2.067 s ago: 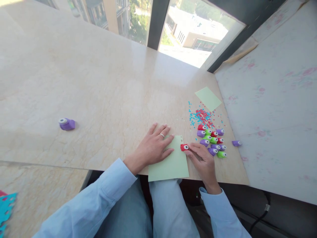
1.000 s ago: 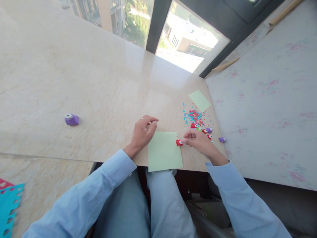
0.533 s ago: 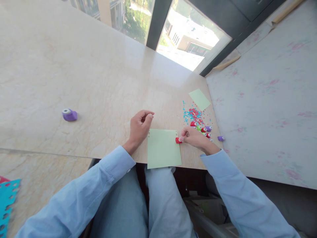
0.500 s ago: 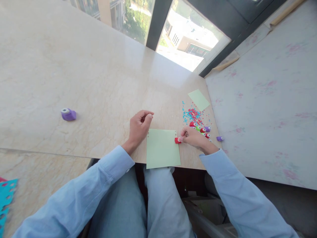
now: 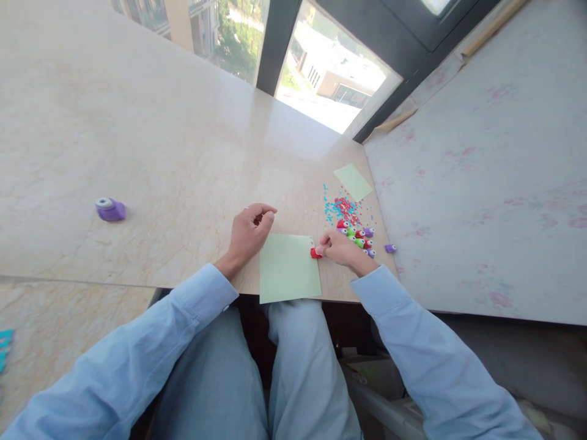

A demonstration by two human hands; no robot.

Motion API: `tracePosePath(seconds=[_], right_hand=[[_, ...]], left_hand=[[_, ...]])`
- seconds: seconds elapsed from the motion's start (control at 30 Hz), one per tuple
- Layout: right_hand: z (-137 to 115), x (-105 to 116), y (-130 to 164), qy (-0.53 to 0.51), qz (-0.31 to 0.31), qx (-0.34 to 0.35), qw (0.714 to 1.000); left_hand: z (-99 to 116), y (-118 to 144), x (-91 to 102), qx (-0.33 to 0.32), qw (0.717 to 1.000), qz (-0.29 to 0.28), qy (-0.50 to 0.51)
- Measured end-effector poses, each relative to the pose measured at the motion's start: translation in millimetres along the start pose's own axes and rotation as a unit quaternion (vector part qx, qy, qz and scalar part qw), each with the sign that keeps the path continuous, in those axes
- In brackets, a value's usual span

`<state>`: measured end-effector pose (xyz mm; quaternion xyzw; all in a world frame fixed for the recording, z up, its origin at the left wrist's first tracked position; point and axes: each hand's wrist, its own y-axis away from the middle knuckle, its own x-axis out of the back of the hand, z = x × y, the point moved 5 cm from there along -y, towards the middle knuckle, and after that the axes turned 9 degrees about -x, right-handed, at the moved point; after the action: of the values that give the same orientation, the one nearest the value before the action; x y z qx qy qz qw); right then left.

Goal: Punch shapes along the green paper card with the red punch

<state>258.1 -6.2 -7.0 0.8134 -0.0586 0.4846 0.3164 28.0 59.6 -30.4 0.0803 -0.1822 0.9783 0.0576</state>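
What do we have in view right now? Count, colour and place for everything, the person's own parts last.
tabletop: 1, marbled beige, across the middle
second surface: 1, marbled beige, lower left
large sheet: 1, pale green, tabletop's near edge
red punch: 1, red, large sheet's right edge
small sheet: 1, pale green, far right
paper bits: many, red and blue, beside small sheet
punch cluster: several, partly hidden, red, green, purple, nearer than paper bits
left punch: 1, purple, far left
right punch: 1, purple, beside wall
blue paper: 1, blue, left picture edge
window: 1, dark-framed, beyond tabletop
wall: 1, white floral, right
left hand: 1, curled, large sheet's far-left corner
right hand: 1, pinching red punch
sleeves: 2, light blue, both arms
trousers: 1, pale blue, bottom
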Motion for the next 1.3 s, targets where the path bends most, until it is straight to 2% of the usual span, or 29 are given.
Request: tracePosePath(seconds=[0.07, 0.13, 0.2, 0.27, 0.4, 0.6, 0.73, 0.83, 1.07, 1.3], right_hand=[[0, 1, 5, -0.014, 0.004, 0.011, 1.000], [2, 1, 9, -0.038, 0.003, 0.029, 0.999], [7, 0, 14, -0.071, -0.002, 0.040, 0.997], [15, -1, 19, -0.098, 0.011, 0.040, 0.994], [23, -3, 30, -0.106, 0.068, 0.073, 0.989], [19, -8, 38, -0.016, 0.128, 0.183, 0.975], [28, -9, 37, -0.013, 0.158, 0.184, 0.970], [34, -11, 38, -0.020, 0.176, 0.180, 0.968], [36, -14, 41, -0.053, 0.198, 0.190, 0.960], [26, -17, 41, -0.096, 0.157, 0.219, 0.958]], left_hand=[[5, 2, -6.7, -0.063, 0.995, -0.074, -0.033], [10, 5, -13.8, -0.133, 0.978, -0.146, -0.068], [13, 10, -19.0, -0.186, 0.956, -0.196, -0.113], [13, 12, -22.5, -0.213, 0.938, -0.226, -0.155], [10, 13, -24.8, -0.222, 0.924, -0.247, -0.189], [15, 18, -28.9, -0.251, 0.889, -0.278, -0.264], [18, 23, -32.2, -0.276, 0.862, -0.288, -0.314], [18, 24, -32.9, -0.280, 0.853, -0.292, -0.329], [20, 26, -30.2, -0.291, 0.848, -0.304, -0.322], [17, 31, -32.8, -0.311, 0.837, -0.324, -0.314]])
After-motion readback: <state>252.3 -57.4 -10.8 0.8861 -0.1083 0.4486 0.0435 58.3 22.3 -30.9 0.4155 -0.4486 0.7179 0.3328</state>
